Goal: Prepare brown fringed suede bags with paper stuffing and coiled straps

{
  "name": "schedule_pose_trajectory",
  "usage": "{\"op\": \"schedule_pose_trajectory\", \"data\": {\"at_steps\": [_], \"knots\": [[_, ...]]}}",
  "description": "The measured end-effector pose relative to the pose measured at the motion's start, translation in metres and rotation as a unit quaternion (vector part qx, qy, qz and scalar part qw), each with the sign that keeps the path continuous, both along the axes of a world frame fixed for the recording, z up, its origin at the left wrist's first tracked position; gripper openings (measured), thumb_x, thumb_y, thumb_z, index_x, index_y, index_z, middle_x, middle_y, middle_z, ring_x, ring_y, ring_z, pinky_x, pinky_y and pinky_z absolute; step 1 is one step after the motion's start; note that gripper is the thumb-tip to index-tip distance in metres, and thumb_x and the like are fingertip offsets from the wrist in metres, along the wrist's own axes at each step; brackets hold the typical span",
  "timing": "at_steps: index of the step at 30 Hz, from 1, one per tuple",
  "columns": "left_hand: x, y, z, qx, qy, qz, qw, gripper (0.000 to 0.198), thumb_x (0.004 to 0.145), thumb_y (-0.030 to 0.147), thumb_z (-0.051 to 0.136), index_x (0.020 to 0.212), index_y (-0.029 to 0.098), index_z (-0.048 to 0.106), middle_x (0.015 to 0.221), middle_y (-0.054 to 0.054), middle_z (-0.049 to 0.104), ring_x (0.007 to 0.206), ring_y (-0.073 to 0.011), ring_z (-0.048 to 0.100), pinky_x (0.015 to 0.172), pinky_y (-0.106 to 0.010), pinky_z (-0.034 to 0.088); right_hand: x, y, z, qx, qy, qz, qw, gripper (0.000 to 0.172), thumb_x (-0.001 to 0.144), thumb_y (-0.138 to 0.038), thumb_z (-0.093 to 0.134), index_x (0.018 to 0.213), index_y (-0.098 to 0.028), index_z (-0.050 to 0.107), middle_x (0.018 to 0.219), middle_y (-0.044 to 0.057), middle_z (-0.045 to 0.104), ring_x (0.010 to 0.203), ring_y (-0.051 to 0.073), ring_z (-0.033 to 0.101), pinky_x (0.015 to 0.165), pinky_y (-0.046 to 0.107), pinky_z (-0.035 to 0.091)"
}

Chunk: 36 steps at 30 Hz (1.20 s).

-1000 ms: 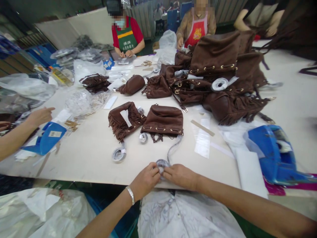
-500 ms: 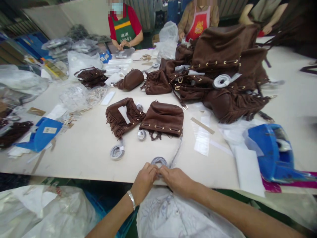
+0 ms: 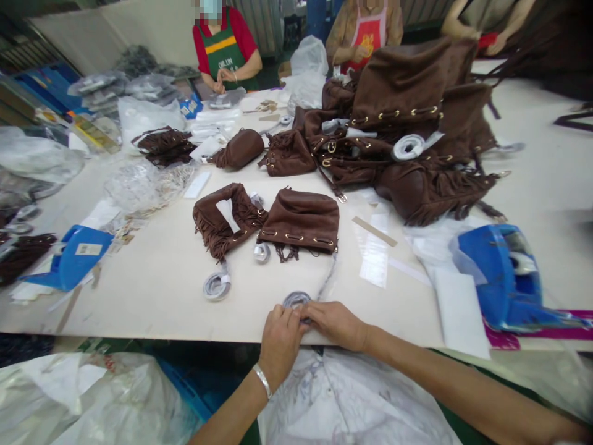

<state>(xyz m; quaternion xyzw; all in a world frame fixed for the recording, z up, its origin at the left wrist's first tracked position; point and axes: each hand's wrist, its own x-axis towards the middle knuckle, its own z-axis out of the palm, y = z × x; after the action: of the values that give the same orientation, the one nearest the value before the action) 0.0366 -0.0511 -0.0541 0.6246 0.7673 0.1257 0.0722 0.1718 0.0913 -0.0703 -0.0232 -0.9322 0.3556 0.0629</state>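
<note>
My left hand [image 3: 279,342] and my right hand [image 3: 334,322] meet at the near edge of the table [image 3: 162,278], fingers pinched together on a coiled grey wrapped strap [image 3: 296,300]. That strap runs up to a small brown suede bag [image 3: 301,220] with gold eyelets lying just beyond my hands. Left of it lies a brown fringed bag [image 3: 225,219] with its own grey wrapped coil [image 3: 215,286]. A silver bangle sits on my left wrist.
A heap of larger brown bags [image 3: 407,136] fills the far right. A blue tape dispenser [image 3: 503,275] stands at the right, a blue plastic holder [image 3: 74,254] at the left. Two people in aprons work at the far side. White plastic sacks [image 3: 343,402] hang below the table edge.
The other person's arm at the left has left the view. My hands stay pinched on the coil, which shifted slightly away from the edge. The camera has tilted down a little.
</note>
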Motion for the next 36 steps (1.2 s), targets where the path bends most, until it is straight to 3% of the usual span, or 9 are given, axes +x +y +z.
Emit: {"op": "schedule_pose_trajectory", "data": {"at_steps": [3, 5, 10, 18, 21, 25, 28, 30, 36], "knots": [[0.003, -0.001, -0.008, 0.000, 0.021, -0.015, 1.000, 0.017, 0.093, 0.025, 0.047, 0.101, 0.020, 0.062, 0.085, -0.006, 0.058, 0.081, -0.0226, 0.049, 0.070, -0.038, 0.042, 0.010, 0.004, 0.000, -0.038, 0.032, -0.091, 0.995, 0.028, 0.096, -0.025, 0.045, 0.124, -0.020, 0.044, 0.131, 0.011, 0.053, 0.113, 0.017, 0.056, 0.092, 0.031, 0.048], [0.002, -0.001, -0.010, 0.002, 0.029, -0.026, 0.999, 0.021, 0.094, 0.025, 0.047, 0.108, 0.020, 0.061, 0.085, -0.005, 0.057, 0.081, -0.0222, 0.049, 0.069, -0.038, 0.041, 0.012, 0.010, -0.001, -0.019, 0.032, -0.119, 0.992, 0.030, 0.096, -0.024, 0.045, 0.125, -0.019, 0.044, 0.137, 0.013, 0.048, 0.118, 0.019, 0.053, 0.095, 0.034, 0.047], [0.000, -0.001, -0.009, 0.004, 0.031, -0.040, 0.999, 0.030, 0.094, 0.027, 0.047, 0.121, 0.018, 0.056, 0.089, -0.007, 0.057, 0.084, -0.0231, 0.048, 0.072, -0.040, 0.042, 0.008, 0.030, -0.003, 0.005, -0.035, -0.040, 0.999, 0.029, 0.093, -0.025, 0.050, 0.122, -0.019, 0.050, 0.111, 0.008, 0.061, 0.102, 0.019, 0.059, 0.087, 0.033, 0.050], [-0.007, 0.000, -0.011, 0.016, 0.030, -0.110, 0.993, 0.022, 0.093, 0.026, 0.048, 0.109, 0.015, 0.059, 0.088, -0.008, 0.057, 0.083, -0.0226, 0.047, 0.072, -0.040, 0.045, 0.004, 0.047, -0.005, 0.009, -0.061, -0.031, 0.998, 0.025, 0.091, -0.021, 0.051, 0.117, -0.019, 0.052, 0.104, 0.006, 0.061, 0.091, 0.017, 0.059, 0.081, 0.028, 0.045], [-0.012, 0.001, -0.013, 0.027, 0.024, -0.142, 0.989, 0.020, 0.093, 0.023, 0.048, 0.107, 0.014, 0.058, 0.089, -0.008, 0.057, 0.084, -0.0222, 0.047, 0.073, -0.039, 0.045, 0.002, 0.048, -0.005, 0.040, -0.046, -0.025, 0.998, 0.030, 0.094, -0.021, 0.046, 0.124, -0.020, 0.050, 0.101, 0.005, 0.060, 0.087, 0.016, 0.058, 0.077, 0.027, 0.044], [-0.022, 0.004, -0.011, 0.027, 0.016, -0.185, 0.982, 0.014, 0.093, 0.021, 0.047, 0.095, 0.014, 0.060, 0.086, -0.007, 0.056, 0.083, -0.0214, 0.046, 0.073, -0.039, 0.045, -0.003, 0.054, 0.002, 0.146, -0.014, 0.066, 0.987, 0.039, 0.099, -0.022, 0.034, 0.137, -0.029, 0.044, 0.091, 0.003, 0.056, 0.075, 0.016, 0.052, 0.067, 0.026, 0.039], [-0.024, 0.008, -0.002, 0.014, -0.007, -0.208, 0.978, 0.017, 0.094, 0.025, 0.046, 0.087, 0.016, 0.060, 0.083, -0.006, 0.055, 0.082, -0.0210, 0.046, 0.074, -0.039, 0.044, -0.009, 0.060, 0.009, 0.173, -0.005, 0.130, 0.976, 0.032, 0.099, -0.026, 0.038, 0.126, -0.028, 0.055, 0.087, 0.003, 0.056, 0.070, 0.015, 0.049, 0.063, 0.026, 0.035], [-0.020, 0.011, 0.004, 0.007, -0.027, -0.183, 0.983, 0.020, 0.094, 0.029, 0.047, 0.085, 0.017, 0.060, 0.083, -0.007, 0.055, 0.082, -0.0214, 0.047, 0.075, -0.040, 0.043, -0.012, 0.061, 0.013, 0.175, -0.007, 0.142, 0.974, 0.027, 0.097, -0.026, 0.042, 0.117, -0.025, 0.061, 0.085, 0.003, 0.056, 0.068, 0.015, 0.048, 0.061, 0.026, 0.034], [-0.002, 0.016, 0.007, 0.019, -0.067, 0.008, 0.997, 0.026, 0.095, 0.029, 0.043, 0.080, 0.020, 0.061, 0.083, -0.006, 0.060, 0.083, -0.0215, 0.049, 0.075, -0.039, 0.042, -0.014, 0.058, 0.015, 0.154, -0.028, 0.123, 0.980, 0.029, 0.097, -0.025, 0.043, 0.120, -0.027, 0.060, 0.089, 0.003, 0.059, 0.071, 0.015, 0.051, 0.063, 0.026, 0.035]]}}
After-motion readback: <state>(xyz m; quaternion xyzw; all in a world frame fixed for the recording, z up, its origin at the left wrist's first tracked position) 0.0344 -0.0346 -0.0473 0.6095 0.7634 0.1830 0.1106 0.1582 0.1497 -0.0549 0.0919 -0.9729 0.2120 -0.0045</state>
